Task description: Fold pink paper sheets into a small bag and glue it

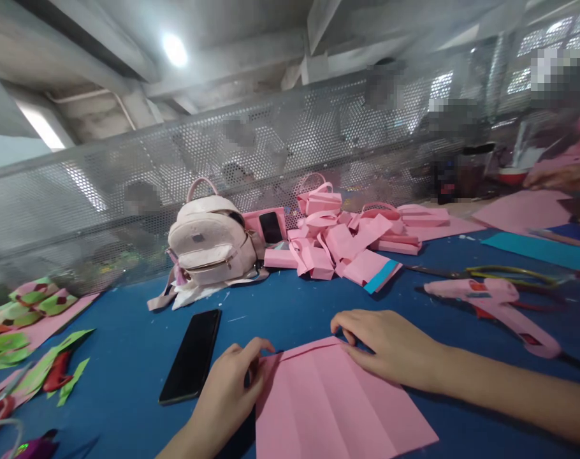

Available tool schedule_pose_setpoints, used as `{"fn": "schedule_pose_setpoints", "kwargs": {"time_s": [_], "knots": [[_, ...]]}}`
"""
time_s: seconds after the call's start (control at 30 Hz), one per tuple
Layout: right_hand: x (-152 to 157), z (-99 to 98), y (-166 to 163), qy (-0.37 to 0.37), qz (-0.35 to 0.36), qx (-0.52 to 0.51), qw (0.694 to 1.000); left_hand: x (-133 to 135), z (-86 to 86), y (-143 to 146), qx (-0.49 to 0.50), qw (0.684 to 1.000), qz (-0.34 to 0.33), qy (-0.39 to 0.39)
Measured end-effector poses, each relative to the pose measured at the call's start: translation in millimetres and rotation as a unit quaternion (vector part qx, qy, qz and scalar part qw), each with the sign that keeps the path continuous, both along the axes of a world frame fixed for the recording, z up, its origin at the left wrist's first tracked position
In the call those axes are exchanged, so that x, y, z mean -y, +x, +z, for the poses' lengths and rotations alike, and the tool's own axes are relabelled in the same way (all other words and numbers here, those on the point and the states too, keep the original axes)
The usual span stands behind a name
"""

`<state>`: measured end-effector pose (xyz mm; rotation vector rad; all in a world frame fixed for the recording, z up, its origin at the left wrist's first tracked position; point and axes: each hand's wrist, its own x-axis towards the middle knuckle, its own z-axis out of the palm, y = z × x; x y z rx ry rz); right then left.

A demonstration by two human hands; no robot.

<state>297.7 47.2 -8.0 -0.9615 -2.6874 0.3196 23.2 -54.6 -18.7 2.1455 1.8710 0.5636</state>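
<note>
A pink paper sheet [335,405] with several lengthwise creases lies before me on the blue table, and a narrow strip along its far edge is folded. At its far left corner, my left hand [232,386] grips the edge between thumb and curled fingers. My right hand [390,347] is closed at the far right corner, thumb near the paper and fingertips bent down over the edge; its exact contact is partly hidden. A black phone [192,357] lies just left of my left hand. Right of my right hand is a pink glue gun [495,306].
Behind are a cream backpack [208,245] and a pile of pink paper bags [338,239] against a perforated metal screen [175,153]. Scissors [505,274] and blue paper [538,250] lie right. Green scraps [55,357] and a red-handled cutter [58,373] lie left. Another person's hand [562,177] is far right.
</note>
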Motion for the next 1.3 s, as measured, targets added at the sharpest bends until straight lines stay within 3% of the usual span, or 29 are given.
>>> {"fn": "schedule_pose_setpoints", "kwargs": {"time_s": [0.13, 0.27, 0.43, 0.7, 0.97, 1.1, 1.3], "knots": [[-12, 0.7, -2, 0.007, -0.012, -0.003, 1.0, -16, 0.0, -7, 0.137, 0.99, 0.006, 0.025], [-21, -1.6, -7, 0.027, -0.013, 0.007, 1.0, -31, -2.6, -7, 0.275, 0.961, 0.03, 0.018], [-31, -11.6, -9, -0.032, -0.036, -0.029, 0.998, -41, -12.7, -6, 0.408, 0.912, 0.037, -0.017], [-44, -21.6, -5, -0.127, -0.059, -0.106, 0.984, -45, -26.6, -15, 0.451, 0.889, 0.081, -0.003], [-53, -29.5, -5, -0.258, -0.059, -0.249, 0.931, -49, -31.2, -18, 0.522, 0.843, 0.13, -0.034], [-55, -30.0, -5, -0.282, -0.07, -0.271, 0.918, -50, -30.4, -17, 0.552, 0.82, 0.146, -0.037], [-58, -31.8, -4, -0.287, -0.064, -0.282, 0.913, -50, -26.4, -16, 0.559, 0.816, 0.138, -0.053]]}}
